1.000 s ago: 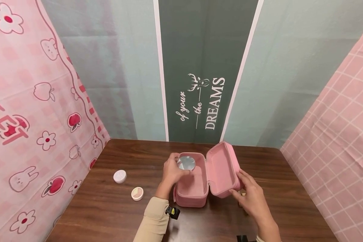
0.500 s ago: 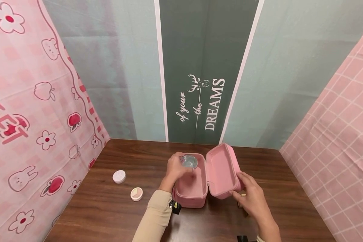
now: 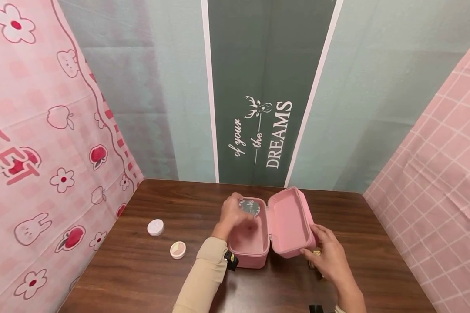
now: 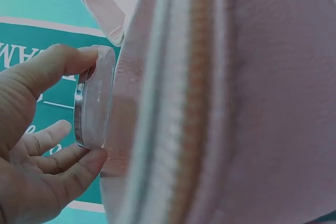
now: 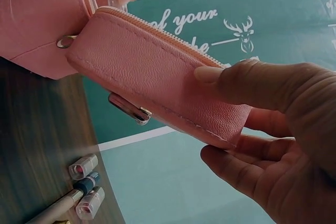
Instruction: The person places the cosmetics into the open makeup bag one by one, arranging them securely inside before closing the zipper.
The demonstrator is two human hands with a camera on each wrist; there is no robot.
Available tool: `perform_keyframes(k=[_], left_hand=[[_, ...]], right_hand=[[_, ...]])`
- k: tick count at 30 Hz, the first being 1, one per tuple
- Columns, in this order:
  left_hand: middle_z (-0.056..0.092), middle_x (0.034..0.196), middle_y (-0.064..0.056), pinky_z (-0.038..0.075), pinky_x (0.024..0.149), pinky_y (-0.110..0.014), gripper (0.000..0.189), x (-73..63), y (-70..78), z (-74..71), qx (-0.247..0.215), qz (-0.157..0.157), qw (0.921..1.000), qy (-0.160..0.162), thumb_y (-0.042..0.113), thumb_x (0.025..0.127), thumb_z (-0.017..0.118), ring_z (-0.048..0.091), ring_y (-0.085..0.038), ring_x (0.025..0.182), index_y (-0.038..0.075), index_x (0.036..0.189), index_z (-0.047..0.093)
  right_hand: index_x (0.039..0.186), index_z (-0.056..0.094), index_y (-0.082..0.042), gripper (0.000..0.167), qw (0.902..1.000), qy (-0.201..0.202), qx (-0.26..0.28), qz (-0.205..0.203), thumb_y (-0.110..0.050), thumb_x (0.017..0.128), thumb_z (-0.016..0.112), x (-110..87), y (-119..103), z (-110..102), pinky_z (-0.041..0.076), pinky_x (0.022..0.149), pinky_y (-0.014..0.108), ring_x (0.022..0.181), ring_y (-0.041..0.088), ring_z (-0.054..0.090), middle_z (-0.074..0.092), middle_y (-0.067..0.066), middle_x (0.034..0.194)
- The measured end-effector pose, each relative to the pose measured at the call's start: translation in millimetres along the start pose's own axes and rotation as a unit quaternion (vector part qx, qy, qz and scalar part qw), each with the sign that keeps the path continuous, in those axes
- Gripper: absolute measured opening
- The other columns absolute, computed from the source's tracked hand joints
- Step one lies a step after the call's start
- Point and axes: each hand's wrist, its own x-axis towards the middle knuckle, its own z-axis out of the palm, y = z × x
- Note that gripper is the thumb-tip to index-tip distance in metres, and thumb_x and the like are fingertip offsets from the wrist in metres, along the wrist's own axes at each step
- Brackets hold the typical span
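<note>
My left hand (image 3: 232, 212) pinches a round compact (image 3: 250, 208) by its edges, over the left part of the pink zippered cosmetic case (image 3: 250, 260). In the left wrist view the compact (image 4: 97, 98) stands on edge between thumb and fingers, with a shiny silver face and a thick clear body. The case's lid (image 3: 289, 221) is swung out to the right. My right hand (image 3: 328, 252) grips the lid's outer end, thumb on its rim side and fingers underneath, as the right wrist view shows. The far edge of the compact is partly hidden by my fingers.
A round white container (image 3: 156, 227) and a small round palette with a three-part pan (image 3: 178, 250) lie on the wooden table (image 3: 113, 269) at left. Clear-capped lipstick-like tubes (image 5: 90, 203) lie beyond the lid, partly behind my right hand. Printed curtains stand round the table.
My left hand has moved a little to the right with the compact, farther over the case, and its reflection has changed. My right hand stays on the lid, which has dropped slightly.
</note>
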Motion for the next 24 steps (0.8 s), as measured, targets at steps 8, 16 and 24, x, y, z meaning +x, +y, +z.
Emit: perform_keyframes(k=[8, 16, 24], left_hand=[[0.055, 0.084, -0.006, 0.048, 0.065, -0.032, 0.066, 9.4, 6.0, 1.1, 0.046, 0.007, 0.9983, -0.036, 0.024, 0.048, 0.091, 0.052, -0.021, 0.076, 0.005, 0.1, 0.056], [0.055, 0.079, -0.004, 0.048, 0.066, -0.031, 0.061, 14.4, 7.1, 7.6, 0.085, 0.023, 0.9936, -0.07, 0.023, 0.048, 0.091, 0.053, -0.02, 0.073, 0.003, 0.096, 0.058], [0.059, 0.082, -0.007, 0.048, 0.073, -0.032, 0.063, 16.5, 11.3, 16.6, 0.129, 0.015, 0.988, -0.084, 0.026, 0.049, 0.091, 0.054, -0.025, 0.082, 0.002, 0.099, 0.061]], right_hand=[[0.122, 0.05, 0.014, 0.068, 0.9998, -0.011, -0.001, 0.015, -0.003, 0.065, 0.083, -0.6, 1, 1, 0.052, 0.07, 0.041, 0.086, 0.035, 0.061, 0.048, 0.029, 0.118], [0.121, 0.05, 0.013, 0.067, 0.9999, -0.006, 0.002, 0.01, -0.002, 0.065, 0.083, -1.8, 2, 3, 0.052, 0.069, 0.04, 0.088, 0.036, 0.06, 0.048, 0.029, 0.117], [0.123, 0.05, 0.012, 0.066, 0.9996, -0.014, 0.003, 0.024, -0.001, 0.066, 0.081, -3.5, 5, 2, 0.051, 0.072, 0.041, 0.091, 0.038, 0.06, 0.048, 0.027, 0.119]])
